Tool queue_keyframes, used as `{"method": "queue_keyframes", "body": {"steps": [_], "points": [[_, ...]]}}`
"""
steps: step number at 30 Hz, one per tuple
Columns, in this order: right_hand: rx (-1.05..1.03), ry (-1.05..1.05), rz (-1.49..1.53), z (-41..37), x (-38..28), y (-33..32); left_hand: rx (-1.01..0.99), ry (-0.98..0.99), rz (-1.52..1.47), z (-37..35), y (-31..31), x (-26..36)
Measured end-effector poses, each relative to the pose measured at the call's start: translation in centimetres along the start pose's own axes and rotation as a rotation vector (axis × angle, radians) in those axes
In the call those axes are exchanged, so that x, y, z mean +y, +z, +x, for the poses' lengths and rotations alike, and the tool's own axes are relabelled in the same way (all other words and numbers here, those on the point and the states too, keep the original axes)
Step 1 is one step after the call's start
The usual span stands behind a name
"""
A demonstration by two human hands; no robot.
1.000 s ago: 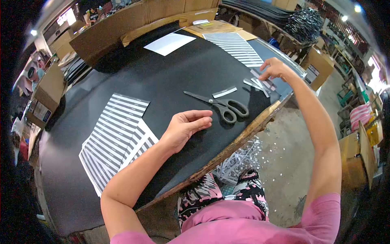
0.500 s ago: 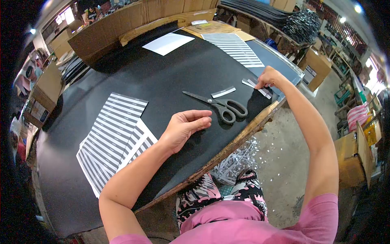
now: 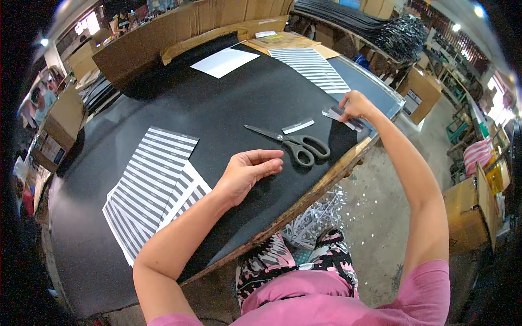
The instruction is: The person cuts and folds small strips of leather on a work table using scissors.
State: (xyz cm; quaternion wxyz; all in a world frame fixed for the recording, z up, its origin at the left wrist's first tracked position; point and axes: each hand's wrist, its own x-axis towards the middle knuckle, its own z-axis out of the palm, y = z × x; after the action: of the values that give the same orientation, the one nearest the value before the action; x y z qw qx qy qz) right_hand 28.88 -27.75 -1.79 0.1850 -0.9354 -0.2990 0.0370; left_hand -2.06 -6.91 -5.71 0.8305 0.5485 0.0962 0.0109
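My right hand (image 3: 357,106) is over a small pile of cut label strips (image 3: 350,124) near the table's right edge, its fingertips at the pile and its fingers a little apart. Nothing shows clearly in its grasp. Above the black tabletop (image 3: 223,119), my left hand (image 3: 251,173) hovers half curled, thumb and forefinger close together with a gap behind the tips and nothing visible between them. Black-handled scissors (image 3: 293,145) lie between my hands, blades pointing left. One short strip (image 3: 298,126) lies just beyond them. Striped printed sheets (image 3: 155,174) overlap left of my left hand.
Another striped sheet (image 3: 312,68) lies at the far right, near brown envelopes (image 3: 285,42). A white sheet (image 3: 224,61) lies farther back, before a long cardboard wall (image 3: 190,27). Paper scraps (image 3: 318,217) litter the floor below the table's wooden edge (image 3: 304,195). Cartons (image 3: 418,92) stand at right.
My right hand's fingers have spread slightly at the strip pile, where they were pinched together before. My left hand and the scissors stay almost where they were.
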Motion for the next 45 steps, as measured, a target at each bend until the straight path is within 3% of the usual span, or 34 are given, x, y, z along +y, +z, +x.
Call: {"method": "queue_keyframes", "body": {"steps": [7, 13, 15, 19, 25, 27, 30, 31, 33, 36, 40, 42, 45], "points": [[-0.119, 0.001, 0.07, -0.6, -0.7, -0.7, -0.003, 0.002, -0.006, 0.0, 0.0, 0.1], [0.003, -0.167, 0.094, -2.6, -1.7, -0.7, 0.012, 0.014, 0.064, -0.3, 0.5, 0.1], [0.118, -0.293, 0.136, -3.4, -1.9, -0.1, 0.004, 0.321, 0.526, -0.5, 0.8, -0.2], [0.165, -0.31, 0.242, -4.3, -1.2, 2.1, 0.095, 0.552, 0.803, -0.5, 2.3, 0.7], [0.275, -0.28, 0.289, -4.7, 0.2, 3.2, 0.098, 0.576, 1.082, 4.0, 4.9, 2.7], [0.31, -0.277, 0.343, -4.5, 0.8, 4.1, 0.05, 0.718, 1.178, 7.6, 5.6, 2.6], [0.435, -0.263, 0.339, -5.1, 0.9, 5.0, -0.07, 0.745, 1.22, 14.2, 5.9, 1.0], [0.52, -0.251, 0.283, -5.3, 0.8, 5.2, -0.028, 0.599, 1.15, 15.3, 7.0, 0.5], [0.476, -0.19, 0.341, -5.8, 0.6, 5.7, 0.063, 0.671, 1.168, 18.4, 7.3, -2.0], [0.544, -0.146, 0.405, -5.9, 0.6, 6.6, 0.078, 0.567, 1.219, 18.9, 9.0, -2.9], [0.584, -0.252, 0.322, -6.1, 0.5, 7.0, 0.1, 0.631, 1.202, 18.2, 10.4, -3.2], [0.607, -0.243, 0.694, -6.4, -0.4, 6.9, 0.114, 0.674, 1.184, 18.2, 10.4, -3.6], [0.569, -0.259, 0.705, -5.9, -0.8, 7.4, 0.123, 0.731, 1.164, 18.2, 10.1, -3.7]]}}
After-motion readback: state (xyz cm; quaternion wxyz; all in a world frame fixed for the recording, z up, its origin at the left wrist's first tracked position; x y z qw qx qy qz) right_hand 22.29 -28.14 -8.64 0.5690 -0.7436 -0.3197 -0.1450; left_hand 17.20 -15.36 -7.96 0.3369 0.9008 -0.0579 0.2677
